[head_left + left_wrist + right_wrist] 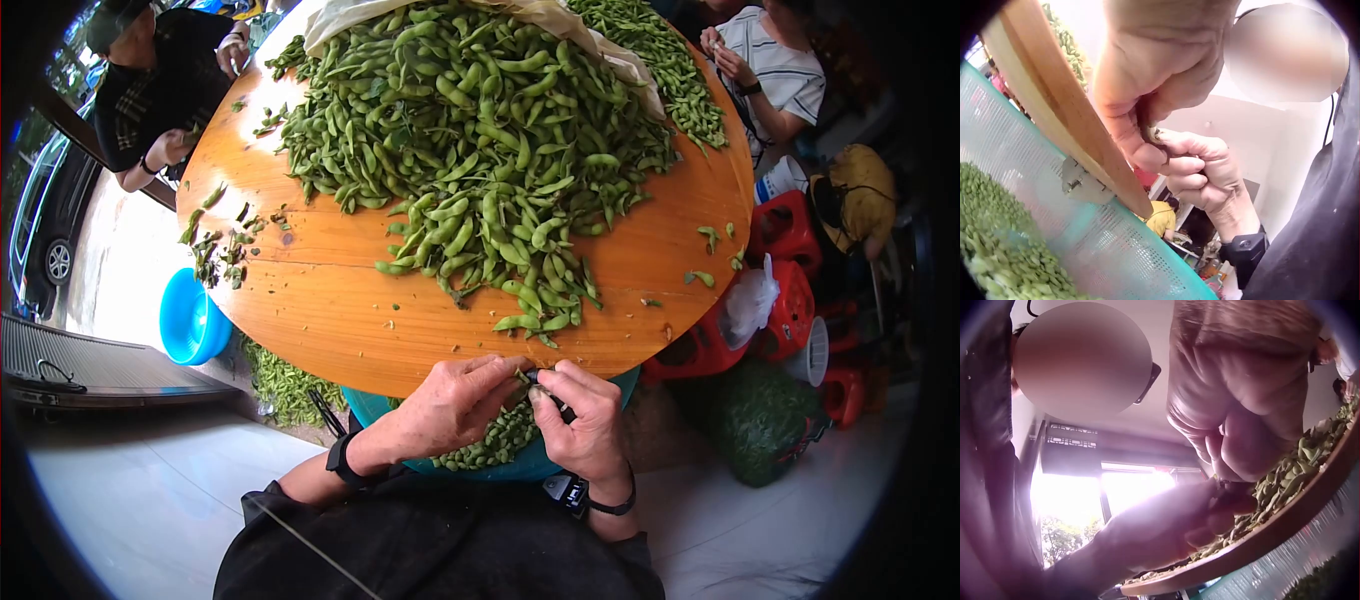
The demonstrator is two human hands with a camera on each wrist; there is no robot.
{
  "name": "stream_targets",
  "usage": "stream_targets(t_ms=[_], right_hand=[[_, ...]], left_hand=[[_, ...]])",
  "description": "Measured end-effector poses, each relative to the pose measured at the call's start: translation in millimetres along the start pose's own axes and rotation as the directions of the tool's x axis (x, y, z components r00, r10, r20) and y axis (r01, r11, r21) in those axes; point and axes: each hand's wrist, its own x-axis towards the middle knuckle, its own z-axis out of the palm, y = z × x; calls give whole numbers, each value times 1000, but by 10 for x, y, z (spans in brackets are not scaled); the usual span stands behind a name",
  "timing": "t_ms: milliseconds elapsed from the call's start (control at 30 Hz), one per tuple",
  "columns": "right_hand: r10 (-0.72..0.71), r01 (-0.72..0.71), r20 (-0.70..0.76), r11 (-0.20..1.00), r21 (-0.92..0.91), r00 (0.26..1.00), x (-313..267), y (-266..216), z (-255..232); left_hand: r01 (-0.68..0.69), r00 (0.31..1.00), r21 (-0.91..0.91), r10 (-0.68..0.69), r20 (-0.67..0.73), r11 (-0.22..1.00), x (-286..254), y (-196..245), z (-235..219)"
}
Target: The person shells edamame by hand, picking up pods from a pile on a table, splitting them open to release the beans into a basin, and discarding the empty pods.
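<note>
Left hand [455,400] and right hand [585,418] pinch one pod [1155,135] by the table's [330,290] near edge.
Likely light and springy, its skin slick; best held near the tip.

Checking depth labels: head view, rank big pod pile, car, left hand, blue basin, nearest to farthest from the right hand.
1. Left hand: just left of the right hand.
2. Big pod pile: ahead, on the table.
3. Blue basin: left, past the table's edge.
4. Car: far left, beyond the basin.
</note>
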Motion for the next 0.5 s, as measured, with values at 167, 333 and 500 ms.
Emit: stream_targets(t_ms=[167,333,500], right_hand=[[44,-44,0,999,-7,999,-6,-67,-16],[-18,-10,-144,982,-187,989,-57,-97,261],[-143,29,-247,910,-414,958,-128,-50,473]], left_hand=[[397,916,-429,-318,244,812,33,22,-89],[439,886,-648,-420,197,622,34,2,56],[316,871,-822,-489,53,474,20,79,234]])
